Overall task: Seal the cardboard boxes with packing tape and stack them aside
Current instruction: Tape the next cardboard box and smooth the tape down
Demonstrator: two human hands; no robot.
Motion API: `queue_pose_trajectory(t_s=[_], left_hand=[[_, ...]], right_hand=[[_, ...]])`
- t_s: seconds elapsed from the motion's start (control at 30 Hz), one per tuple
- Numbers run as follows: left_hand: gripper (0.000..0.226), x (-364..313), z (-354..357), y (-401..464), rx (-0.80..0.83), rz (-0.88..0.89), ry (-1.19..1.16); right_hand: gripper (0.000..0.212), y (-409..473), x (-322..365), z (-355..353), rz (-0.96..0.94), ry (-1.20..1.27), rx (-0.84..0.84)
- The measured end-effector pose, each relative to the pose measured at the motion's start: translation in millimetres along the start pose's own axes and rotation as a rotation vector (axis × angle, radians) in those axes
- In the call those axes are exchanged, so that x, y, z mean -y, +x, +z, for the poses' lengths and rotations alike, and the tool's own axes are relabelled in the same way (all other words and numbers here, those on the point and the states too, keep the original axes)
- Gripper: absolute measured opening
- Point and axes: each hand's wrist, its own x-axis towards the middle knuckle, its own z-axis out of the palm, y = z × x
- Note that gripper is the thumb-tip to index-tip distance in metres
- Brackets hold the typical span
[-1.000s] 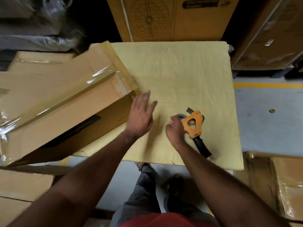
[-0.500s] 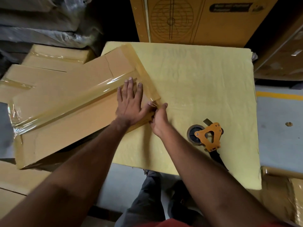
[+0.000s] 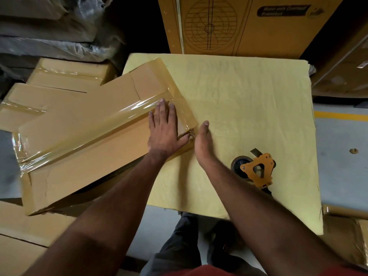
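A long flat cardboard box (image 3: 85, 140), taped along its length with shiny clear tape, lies tilted with its right end on the yellow table (image 3: 249, 100). My left hand (image 3: 164, 130) presses flat on that taped end, fingers straight. My right hand (image 3: 204, 142) stands on edge with straight fingers against the box's end corner. An orange tape dispenser (image 3: 256, 172) with a tape roll lies on the table to the right of my right forearm, held by neither hand.
More taped cardboard boxes (image 3: 65, 74) lie stacked at the left. A large printed carton (image 3: 239, 24) stands behind the table. Plastic-wrapped bundles (image 3: 49, 26) fill the top left. Grey floor with a yellow line (image 3: 340, 116) lies at the right, another box (image 3: 346, 236) at the bottom right.
My right hand let go of the tape dispenser and moved left to the box's end. My left hand moved onto the taped box end and presses it.
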Motion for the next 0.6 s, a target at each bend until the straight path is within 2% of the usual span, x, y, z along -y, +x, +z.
queue_pose_trajectory(t_s=[0.03, 0.07, 0.13, 0.17, 0.2, 0.27, 0.37, 0.43, 0.5, 0.57, 0.6], left_hand=[[0.11, 1, 0, 0, 0.003, 0.001, 0.001], [0.109, 1, 1, 0, -0.001, 0.003, -0.007], [0.106, 1, -1, -1, -0.007, 0.008, -0.044], [0.106, 1, -1, -2, -0.005, 0.009, -0.062], [0.106, 2, -1, -2, -0.003, 0.009, -0.069], [0.107, 2, -1, -4, -0.01, 0.007, -0.057], [0.107, 4, -1, -3, 0.016, 0.013, -0.065], [0.103, 5, -2, -3, 0.008, 0.019, -0.13], [0.094, 8, -4, -2, -0.022, 0.016, -0.225], [0.086, 14, -7, 1, -0.055, -0.025, -0.259], [0.084, 19, -9, 4, -0.05, -0.058, -0.265]], right_hand=[[0.057, -6, 4, -6, -0.201, -0.082, -0.109], [0.056, -14, 7, -10, -0.406, -0.165, -0.145], [0.057, -19, -3, -11, -0.695, -0.365, 0.024], [0.057, -18, -8, -13, -0.69, -0.481, 0.154], [0.056, -15, -7, -15, -0.597, -0.577, 0.254], [0.06, -1, 4, -23, -0.392, -0.657, 0.256], [0.051, 0, 25, -25, -0.649, -0.596, 0.146], [0.056, -5, 38, -12, -0.738, -0.581, 0.3], [0.055, -2, 50, 0, -0.619, -0.699, 0.45], [0.051, 8, 67, 6, -0.469, -0.814, 0.427], [0.052, 12, 75, 7, -0.471, -0.848, 0.381]])
